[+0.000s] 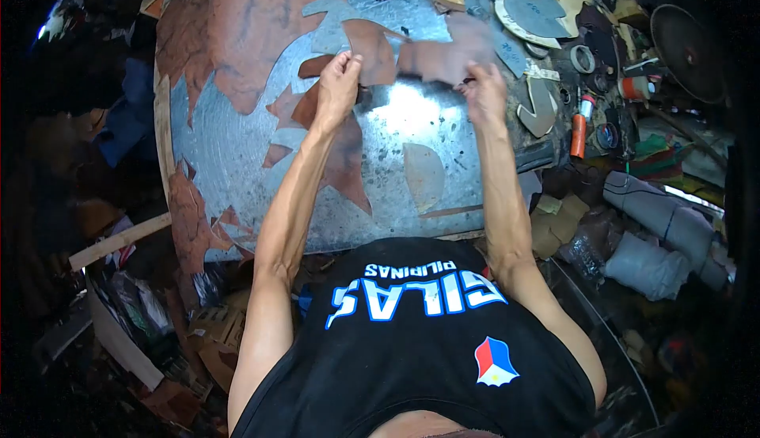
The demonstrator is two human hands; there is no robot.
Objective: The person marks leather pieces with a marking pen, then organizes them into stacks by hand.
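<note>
My left hand (339,88) is closed, pinching the edge of a curved brown leather piece (370,52) above the metal-topped table. To its right, my right hand (484,94) has its fingers closed at the edge of a second brown leather piece (434,60), which is smeared by motion. Something dark shows by the right fingertips, too blurred to name. A grey-blue pattern piece (326,25) lies behind my left hand. Brown leather offcuts (342,161) with jagged edges lie beneath my left wrist. Between my forearms lies a grey curved pattern piece (425,177).
A large brown hide (249,26) covers the table's (229,149) back left. Several pattern pieces (532,15) pile up at the back right. An orange tube (579,133), a tape roll (583,60) and a round dark disc (687,52) are at the right. A wooden strip (119,242) juts out at left.
</note>
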